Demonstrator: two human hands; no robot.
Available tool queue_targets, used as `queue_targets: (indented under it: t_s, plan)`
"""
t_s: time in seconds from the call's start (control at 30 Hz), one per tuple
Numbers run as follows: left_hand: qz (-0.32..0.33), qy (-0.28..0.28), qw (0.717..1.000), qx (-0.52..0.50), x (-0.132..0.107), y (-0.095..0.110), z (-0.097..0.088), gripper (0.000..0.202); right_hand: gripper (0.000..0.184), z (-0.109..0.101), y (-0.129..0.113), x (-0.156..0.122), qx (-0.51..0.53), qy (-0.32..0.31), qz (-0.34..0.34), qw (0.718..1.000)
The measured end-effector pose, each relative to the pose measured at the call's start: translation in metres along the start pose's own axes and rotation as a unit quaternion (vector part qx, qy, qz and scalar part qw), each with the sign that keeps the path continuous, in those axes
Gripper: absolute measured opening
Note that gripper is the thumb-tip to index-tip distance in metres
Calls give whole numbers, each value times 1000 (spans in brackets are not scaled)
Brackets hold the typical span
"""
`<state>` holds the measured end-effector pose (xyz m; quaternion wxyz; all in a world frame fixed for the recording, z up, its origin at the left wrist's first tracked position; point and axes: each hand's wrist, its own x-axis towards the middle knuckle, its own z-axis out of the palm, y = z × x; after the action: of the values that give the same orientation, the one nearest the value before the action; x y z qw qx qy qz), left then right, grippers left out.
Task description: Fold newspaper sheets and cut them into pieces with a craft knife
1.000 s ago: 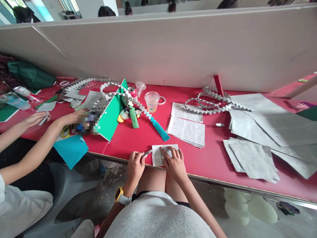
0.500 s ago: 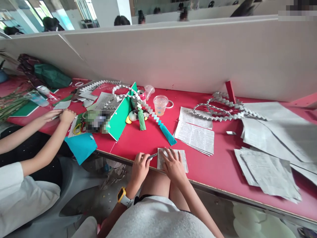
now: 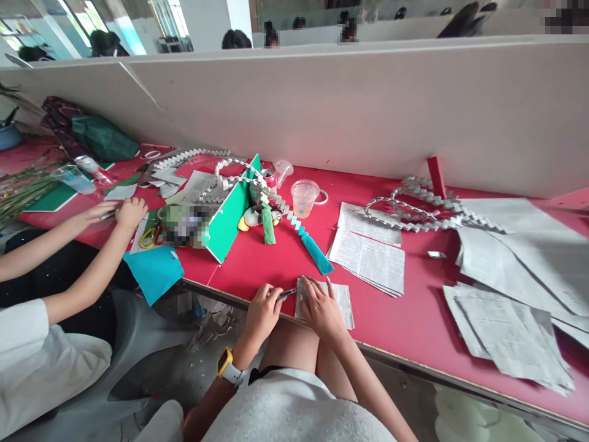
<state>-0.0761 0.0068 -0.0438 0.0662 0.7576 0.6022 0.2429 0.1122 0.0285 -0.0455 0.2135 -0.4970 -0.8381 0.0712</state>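
A small rectangle of newspaper [image 3: 343, 298] lies at the near edge of the red table [image 3: 271, 261]. My right hand [image 3: 321, 310] lies flat on it with fingers spread, pressing it down. My left hand [image 3: 262, 313] is closed round a thin blade-like tool [image 3: 287, 293] whose tip meets the paper's left edge. An orange-strapped watch [image 3: 229, 366] is on my left wrist.
A stack of newspaper sheets [image 3: 370, 258] lies just beyond, with more sheets [image 3: 510, 331] at right. Folded paper chains [image 3: 414, 209], a plastic cup [image 3: 304, 196] and a green board [image 3: 230, 215] stand mid-table. Another person's hands [image 3: 117, 212] work at left. A grey partition [image 3: 368, 104] backs the table.
The view has shifted, so everything sits slightly further right and lower. My hands stay on the paper and tool. The other person's hands have drawn together at left.
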Motion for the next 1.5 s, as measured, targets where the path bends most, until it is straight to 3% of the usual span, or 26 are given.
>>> queue_targets:
  t_s: [0.37,0.5,0.67,0.83,1.13,1.5]
  plan:
    - [-2,-10,1000,-2,1,0,-2,14,55,5,7,0,9,12,24,1000]
    - [5,-11,1000,1,1,-1,-2,14,54,-3,13,-4,18,21,15,1000]
    - [14,15,1000,-7,-1,-3,2,15,42,-15,15,-30,-47,80,54,994]
    - [6,76,997,-33,-4,0,8,15,39,-13,16,-50,-71,60,82,992]
    - [-9,139,989,-60,-9,1,16,11,38,-12,19,-49,-65,66,81,992]
    - [-30,148,985,-82,-12,3,14,14,36,-10,21,-50,-71,74,73,992]
